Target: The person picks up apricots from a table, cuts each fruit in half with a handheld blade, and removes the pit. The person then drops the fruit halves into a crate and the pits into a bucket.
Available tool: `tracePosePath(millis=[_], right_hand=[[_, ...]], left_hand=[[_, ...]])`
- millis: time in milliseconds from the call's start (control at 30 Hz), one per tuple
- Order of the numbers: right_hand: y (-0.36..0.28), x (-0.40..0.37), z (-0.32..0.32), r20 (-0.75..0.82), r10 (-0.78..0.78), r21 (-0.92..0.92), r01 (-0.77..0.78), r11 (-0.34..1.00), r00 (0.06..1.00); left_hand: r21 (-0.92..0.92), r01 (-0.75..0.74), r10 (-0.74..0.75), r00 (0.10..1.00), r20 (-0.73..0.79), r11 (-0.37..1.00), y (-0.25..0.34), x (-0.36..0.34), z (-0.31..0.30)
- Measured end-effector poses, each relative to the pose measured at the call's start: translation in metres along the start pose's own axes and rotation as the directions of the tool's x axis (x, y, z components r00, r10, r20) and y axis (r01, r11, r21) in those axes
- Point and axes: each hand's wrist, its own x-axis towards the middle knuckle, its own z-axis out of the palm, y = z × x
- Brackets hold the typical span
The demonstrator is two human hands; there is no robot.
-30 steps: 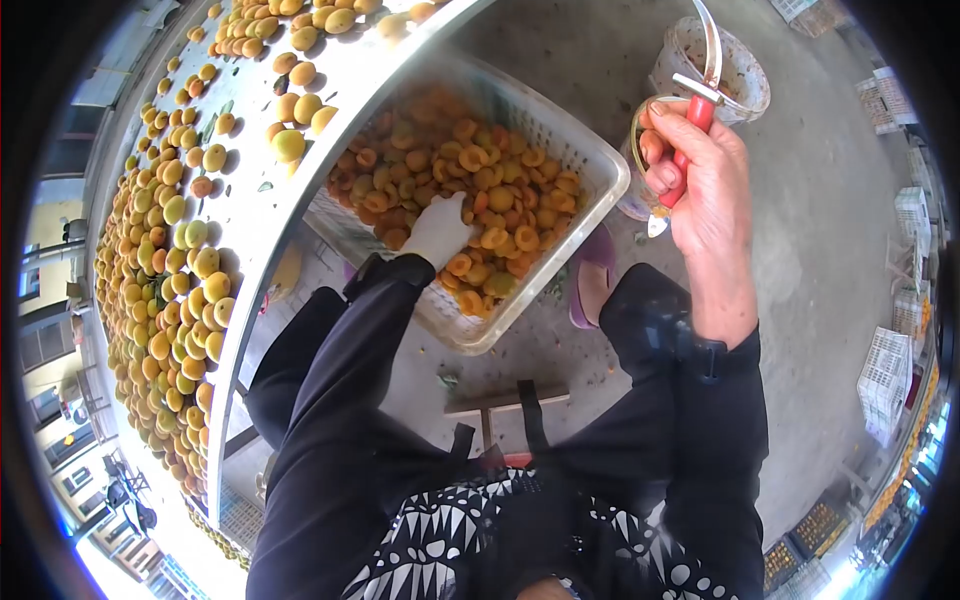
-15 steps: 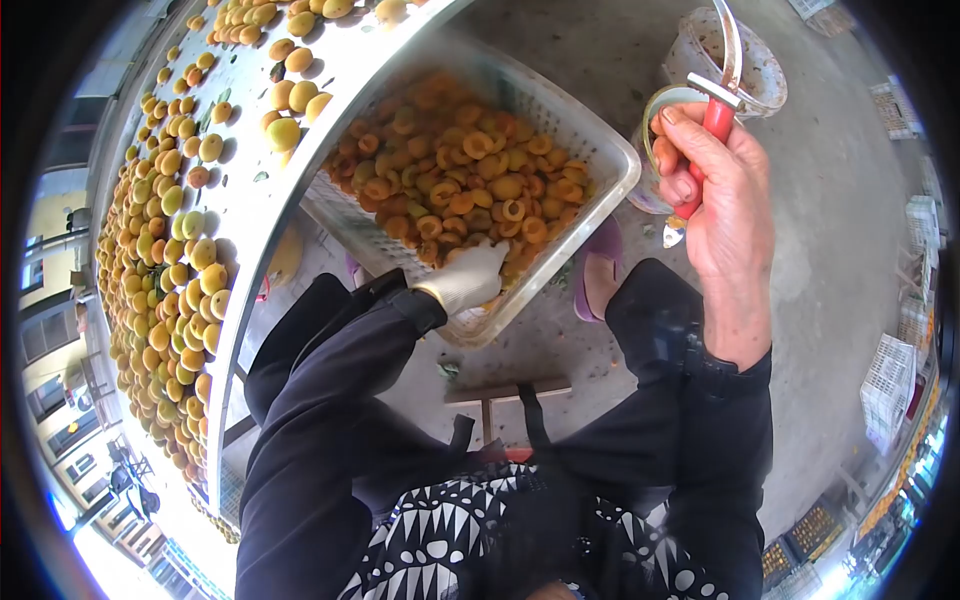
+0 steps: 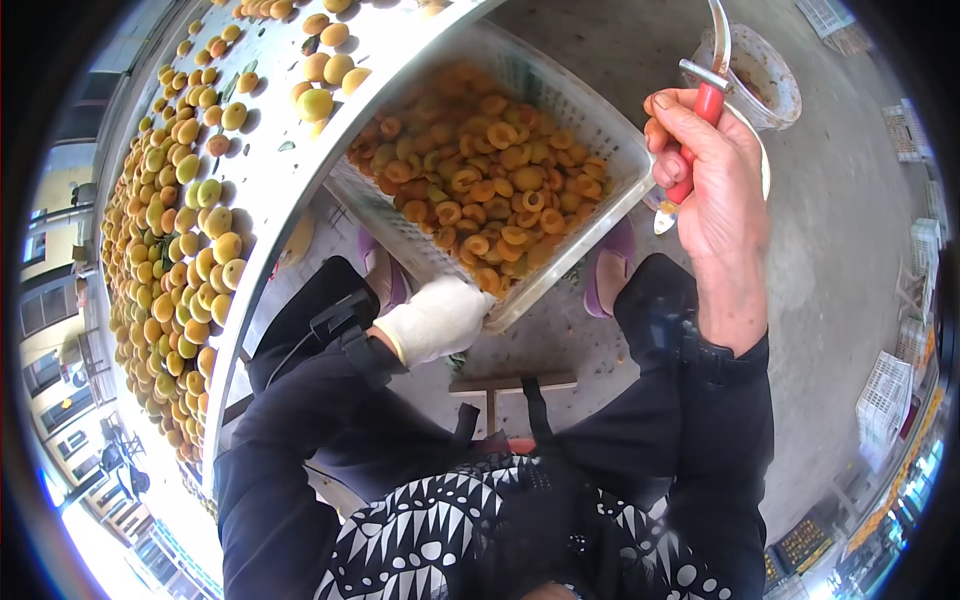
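Observation:
My right hand is bare and closed around a red-handled tool. A curved metal strip rises from the tool's top, past a short metal crosspiece. A small pale tip pokes out below the fist. My left hand wears a white glove and is at the near-left corner of a white plastic crate, its fingers seemingly bent over the rim and partly hidden. Inside the crate lie many halved orange apricots, cut sides showing on several.
Whole yellow-orange apricots cover much of the metal-edged table at left. A stained white bucket stands behind my right hand. Purple shoes flank the crate. White crates stand on the floor at far right.
My gloved left hand has come out of the apricot halves and back towards my body to the crate's near-left corner. My right hand keeps hold of the tool. The view has shifted slightly.

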Motion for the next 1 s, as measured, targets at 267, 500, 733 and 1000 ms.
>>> tracePosePath(millis=[267, 500, 733, 1000], right_hand=[[0.005, -0.001, 0.038, 0.057, -0.087, 0.003, 0.087, 0.996, 0.995], [0.004, -0.005, 0.066, 0.114, 0.07, 0.099, -0.081, 0.992, 0.991], [0.009, -0.002, 0.062, 0.035, 0.091, 0.067, -0.093, 0.993, 0.995], [0.011, 0.009, 0.039, -0.09, -0.163, -0.269, 0.133, 0.954, 0.983]], left_hand=[[0.154, -0.095, 0.129, 0.966, -0.225, 0.983, 0.02, -0.039, -0.003], [0.073, -0.083, 0.105, 0.91, -0.402, 0.994, 0.026, -0.08, -0.022], [-0.033, -0.063, 0.035, 0.837, -0.546, 0.997, -0.005, -0.008, -0.029], [-0.292, -0.535, 0.219, 0.698, -0.682, 0.793, -0.067, 0.213, 0.044]])
